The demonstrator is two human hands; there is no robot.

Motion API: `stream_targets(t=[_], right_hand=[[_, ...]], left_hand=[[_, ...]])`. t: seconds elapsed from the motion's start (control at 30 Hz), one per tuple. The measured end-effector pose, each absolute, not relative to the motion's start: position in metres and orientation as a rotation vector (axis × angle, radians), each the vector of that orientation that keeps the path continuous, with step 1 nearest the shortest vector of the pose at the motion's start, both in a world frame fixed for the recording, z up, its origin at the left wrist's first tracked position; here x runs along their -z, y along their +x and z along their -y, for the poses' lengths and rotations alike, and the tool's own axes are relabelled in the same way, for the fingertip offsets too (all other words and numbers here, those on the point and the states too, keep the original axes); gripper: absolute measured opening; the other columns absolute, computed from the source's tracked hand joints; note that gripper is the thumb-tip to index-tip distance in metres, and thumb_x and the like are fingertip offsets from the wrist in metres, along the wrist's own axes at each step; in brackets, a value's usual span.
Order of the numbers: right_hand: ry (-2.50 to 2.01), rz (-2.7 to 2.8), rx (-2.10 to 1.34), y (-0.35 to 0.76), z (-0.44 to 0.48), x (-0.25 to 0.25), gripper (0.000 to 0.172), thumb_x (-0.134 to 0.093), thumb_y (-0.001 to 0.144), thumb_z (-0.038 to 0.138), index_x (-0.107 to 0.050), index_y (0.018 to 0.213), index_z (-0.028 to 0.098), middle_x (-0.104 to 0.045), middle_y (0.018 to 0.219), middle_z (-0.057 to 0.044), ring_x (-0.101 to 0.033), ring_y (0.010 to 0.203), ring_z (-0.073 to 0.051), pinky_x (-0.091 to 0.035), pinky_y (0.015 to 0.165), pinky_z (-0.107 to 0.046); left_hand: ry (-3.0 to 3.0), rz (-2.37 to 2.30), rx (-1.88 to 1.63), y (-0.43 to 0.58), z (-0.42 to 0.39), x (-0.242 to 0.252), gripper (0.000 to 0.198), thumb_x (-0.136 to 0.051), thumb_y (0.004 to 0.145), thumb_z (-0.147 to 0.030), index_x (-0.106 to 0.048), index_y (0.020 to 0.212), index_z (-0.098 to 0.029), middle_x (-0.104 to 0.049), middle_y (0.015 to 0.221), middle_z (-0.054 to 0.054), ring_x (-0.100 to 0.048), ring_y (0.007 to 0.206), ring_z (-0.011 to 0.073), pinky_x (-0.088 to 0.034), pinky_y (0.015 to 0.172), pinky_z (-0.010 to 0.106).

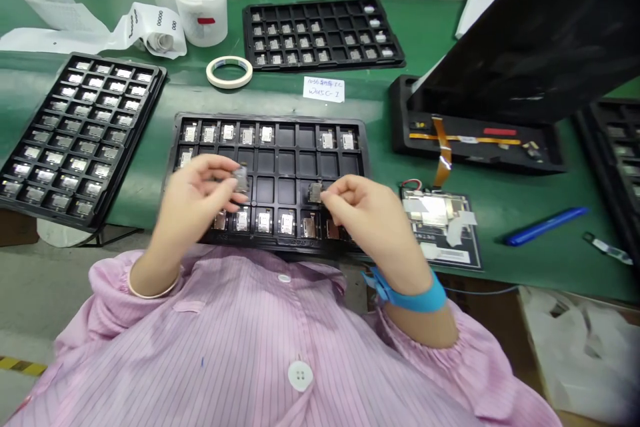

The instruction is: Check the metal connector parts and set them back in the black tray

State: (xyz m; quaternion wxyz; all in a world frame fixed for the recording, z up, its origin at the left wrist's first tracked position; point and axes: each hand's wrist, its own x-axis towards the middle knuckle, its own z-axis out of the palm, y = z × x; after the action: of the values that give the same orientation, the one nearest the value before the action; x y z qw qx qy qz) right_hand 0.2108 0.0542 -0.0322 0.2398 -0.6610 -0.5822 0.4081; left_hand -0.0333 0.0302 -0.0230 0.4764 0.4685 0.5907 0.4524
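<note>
Over the left part of the middle black tray, my left hand pinches a small circuit board between thumb and fingers; the board is slightly blurred. My right hand is closed on the edge of another small circuit board, held at the tray's right half, just above or in a pocket; I cannot tell which. Boards with silver metal parts sit in pockets along the tray's top and bottom rows, while several middle pockets are bare. My right wrist wears a blue strap.
Other trays of boards stand at left and at the back. Rolls of labels, a tape ring and a handwritten label lie behind. At right are a propped dark screen, a wired board and a blue pen-like tool.
</note>
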Motion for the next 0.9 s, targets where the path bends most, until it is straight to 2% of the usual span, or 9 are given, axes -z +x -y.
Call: stream_targets(t=[0.07, 0.17, 0.37, 0.5, 0.57, 0.67, 0.77, 0.9], right_hand=[[-1.896, 1.673, -1.068, 0.204, -0.057, 0.04, 0.016, -0.061, 0.08, 0.022, -0.055, 0.066, 0.021, -0.058, 0.053, 0.003, -0.053, 0.049, -0.015, -0.035, 0.053, -0.03], [-1.986, 1.784, -0.908, 0.2, -0.056, 0.047, 0.017, -0.06, 0.084, 0.026, -0.055, 0.068, 0.021, -0.062, 0.061, 0.001, -0.055, 0.056, -0.017, -0.032, 0.056, -0.031], [-1.949, 1.837, -0.815, 0.21, -0.052, 0.047, 0.017, -0.062, 0.089, 0.032, -0.055, 0.076, 0.022, -0.062, 0.062, 0.002, -0.057, 0.06, -0.018, -0.033, 0.057, -0.031], [-1.81, 1.927, -0.558, 0.227, -0.081, 0.044, 0.006, -0.059, 0.089, 0.022, -0.062, 0.084, 0.021, -0.066, 0.078, -0.003, -0.062, 0.075, -0.022, -0.043, 0.068, -0.034], [-1.769, 2.035, -0.385, 0.236, -0.107, 0.046, 0.009, -0.058, 0.086, 0.014, -0.064, 0.085, 0.02, -0.066, 0.088, -0.008, -0.063, 0.087, -0.026, -0.046, 0.079, -0.038], [-1.791, 2.116, -0.325, 0.246, -0.145, 0.052, 0.01, -0.06, 0.082, 0.01, -0.065, 0.086, 0.018, -0.061, 0.095, -0.012, -0.06, 0.098, -0.03, -0.047, 0.09, -0.042], [-1.794, 2.121, -0.353, 0.251, -0.166, 0.059, 0.012, -0.067, 0.075, 0.01, -0.064, 0.084, 0.018, -0.056, 0.09, -0.01, -0.058, 0.097, -0.032, -0.047, 0.09, -0.045], [-1.736, 2.087, -0.408, 0.254, -0.169, 0.062, 0.017, -0.069, 0.072, 0.012, -0.057, 0.076, 0.021, -0.052, 0.084, -0.006, -0.057, 0.09, -0.029, -0.048, 0.086, -0.043]], left_hand=[[1.33, -1.52, -0.916, -0.019, -0.034, 0.031, 0.017, -0.067, 0.085, -0.023, -0.068, 0.1, -0.017, -0.07, 0.089, 0.004, -0.07, 0.067, 0.0161, -0.054, 0.054, 0.026], [1.589, -1.651, -0.712, -0.002, -0.036, 0.039, 0.019, -0.061, 0.088, -0.022, -0.069, 0.104, -0.017, -0.072, 0.088, 0.004, -0.065, 0.07, 0.018, -0.052, 0.067, 0.033], [1.913, -1.836, -0.51, 0.006, -0.036, 0.042, 0.025, -0.056, 0.093, -0.018, -0.072, 0.113, -0.017, -0.066, 0.109, 0.009, -0.065, 0.1, 0.0248, -0.051, 0.083, 0.036], [1.955, -1.836, -0.455, -0.005, -0.037, 0.032, 0.029, -0.059, 0.094, -0.024, -0.07, 0.12, -0.017, -0.063, 0.114, 0.01, -0.065, 0.098, 0.0237, -0.052, 0.084, 0.037], [1.995, -1.811, -0.464, -0.011, -0.042, 0.02, 0.031, -0.06, 0.094, -0.026, -0.069, 0.122, -0.015, -0.064, 0.115, 0.009, -0.065, 0.093, 0.0224, -0.051, 0.084, 0.038], [2.103, -1.8, -0.417, -0.014, -0.059, -0.002, 0.032, -0.06, 0.094, -0.028, -0.068, 0.123, -0.016, -0.065, 0.117, 0.009, -0.065, 0.089, 0.0218, -0.051, 0.082, 0.038], [2.205, -1.769, -0.293, -0.008, -0.088, -0.015, 0.029, -0.062, 0.093, -0.028, -0.071, 0.117, -0.016, -0.066, 0.115, 0.009, -0.065, 0.092, 0.0237, -0.051, 0.083, 0.038], [2.22, -1.861, -0.096, -0.002, -0.13, -0.007, 0.024, -0.067, 0.088, -0.022, -0.073, 0.108, -0.011, -0.065, 0.112, 0.016, -0.065, 0.099, 0.0304, -0.05, 0.085, 0.041]])
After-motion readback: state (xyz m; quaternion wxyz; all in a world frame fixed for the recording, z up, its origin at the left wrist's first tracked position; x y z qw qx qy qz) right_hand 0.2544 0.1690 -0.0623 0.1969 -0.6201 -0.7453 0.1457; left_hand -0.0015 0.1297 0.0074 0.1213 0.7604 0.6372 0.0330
